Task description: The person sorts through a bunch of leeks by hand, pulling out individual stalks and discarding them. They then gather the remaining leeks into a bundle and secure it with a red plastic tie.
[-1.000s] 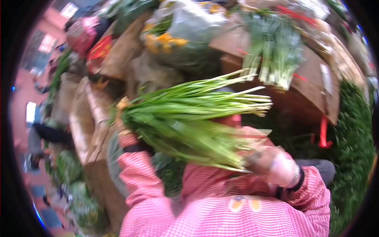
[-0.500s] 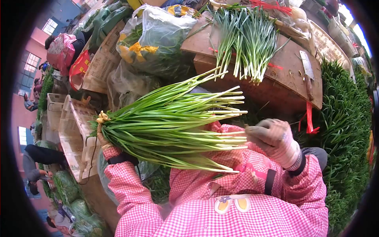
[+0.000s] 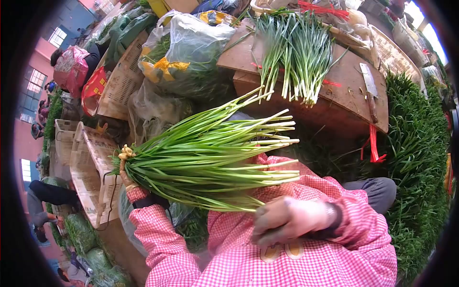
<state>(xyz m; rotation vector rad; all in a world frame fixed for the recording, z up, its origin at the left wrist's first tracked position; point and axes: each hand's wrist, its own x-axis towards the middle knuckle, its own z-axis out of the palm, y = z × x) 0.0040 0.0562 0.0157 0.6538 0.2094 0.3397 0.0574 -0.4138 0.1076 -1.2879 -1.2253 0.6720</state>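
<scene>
My left hand is closed around the leafy end of a large bunch of Chinese chives. The long green stalks fan out to the right, their pale cut ends pointing away from that hand. My right hand, gloved and blurred by motion, is just below the lowest stalk ends, in front of my checked smock. Its fingers are curled closed; whatever they hold, if anything, is hidden. Another lot of chives lies across a red tie on the wooden board ahead.
A cleaver lies at the board's right end, with red ties hanging below it. A dense heap of greens fills the right side. Bagged greens stand behind the bunch, plastic crates at left. Other people are further left.
My right hand has moved left and down, from beside the stalk ends to below them in front of my smock. My left hand still holds the bunch, nearly unmoved.
</scene>
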